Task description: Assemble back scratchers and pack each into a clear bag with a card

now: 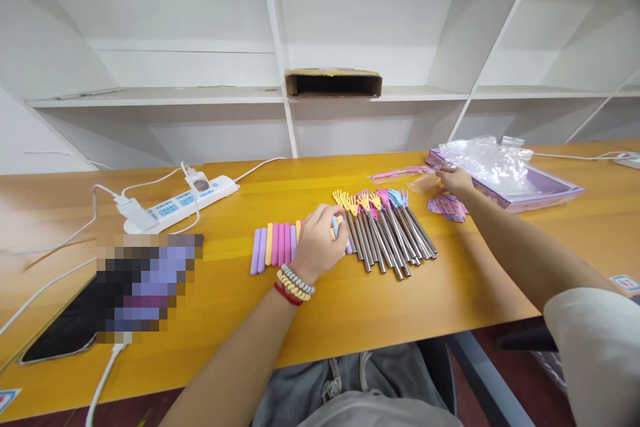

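Note:
My left hand (320, 243) is over a row of coloured handle sleeves (281, 243) in purple, yellow and pink. Its fingers are curved, with a gap between thumb and forefinger, and part of the row is hidden beneath it. Just right of it lies a bundle of back scratchers (387, 233) with metal rods and yellow, pink, blue and purple claw heads. My right hand (454, 180) reaches to the near left corner of a shallow purple box (543, 200), its fingers closed on a clear plastic bag (424, 184). Another pink back scratcher (395, 174) lies wrapped in plastic.
Clear bags (495, 160) are heaped in the box, and pink printed packets (447, 208) lie before it. A power strip (183, 203) with cables and a phone (63, 320) occupy the left side. White shelves (200, 97) with a cardboard box (334, 83) rise behind the table (400, 317).

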Action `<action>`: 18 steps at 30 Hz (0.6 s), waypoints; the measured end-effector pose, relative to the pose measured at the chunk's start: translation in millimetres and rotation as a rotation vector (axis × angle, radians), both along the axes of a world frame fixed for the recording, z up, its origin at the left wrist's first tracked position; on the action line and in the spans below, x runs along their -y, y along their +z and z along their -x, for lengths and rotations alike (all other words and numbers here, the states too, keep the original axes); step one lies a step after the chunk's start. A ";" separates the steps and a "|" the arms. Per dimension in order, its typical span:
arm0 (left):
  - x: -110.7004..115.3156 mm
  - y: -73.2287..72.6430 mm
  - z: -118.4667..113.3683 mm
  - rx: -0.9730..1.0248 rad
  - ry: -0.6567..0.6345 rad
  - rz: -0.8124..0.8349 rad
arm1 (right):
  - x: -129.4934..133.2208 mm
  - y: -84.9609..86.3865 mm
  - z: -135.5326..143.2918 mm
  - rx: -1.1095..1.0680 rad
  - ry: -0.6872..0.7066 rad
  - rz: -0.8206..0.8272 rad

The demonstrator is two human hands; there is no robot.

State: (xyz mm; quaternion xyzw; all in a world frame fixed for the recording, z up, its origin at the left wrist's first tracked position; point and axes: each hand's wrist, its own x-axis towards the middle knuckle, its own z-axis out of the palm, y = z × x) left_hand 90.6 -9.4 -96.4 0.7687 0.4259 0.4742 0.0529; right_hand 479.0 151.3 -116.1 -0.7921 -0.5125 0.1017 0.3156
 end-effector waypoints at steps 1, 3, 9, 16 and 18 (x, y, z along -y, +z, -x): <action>-0.3 -0.2 0.2 0.000 -0.003 0.004 | -1.4 -1.5 1.4 -0.094 0.007 -0.008; -0.5 -0.3 0.6 0.000 -0.004 0.012 | -4.0 -2.9 5.4 -0.209 -0.005 -0.008; -1.3 -0.9 1.6 -0.016 0.016 0.028 | 4.1 13.8 28.8 -0.472 -0.123 -0.252; -1.4 -2.0 0.2 -0.012 -0.003 0.014 | 62.6 46.6 98.5 -0.810 0.303 -0.629; -0.3 -1.1 0.6 -0.001 -0.011 0.035 | 81.8 48.7 120.9 -0.814 0.441 -0.697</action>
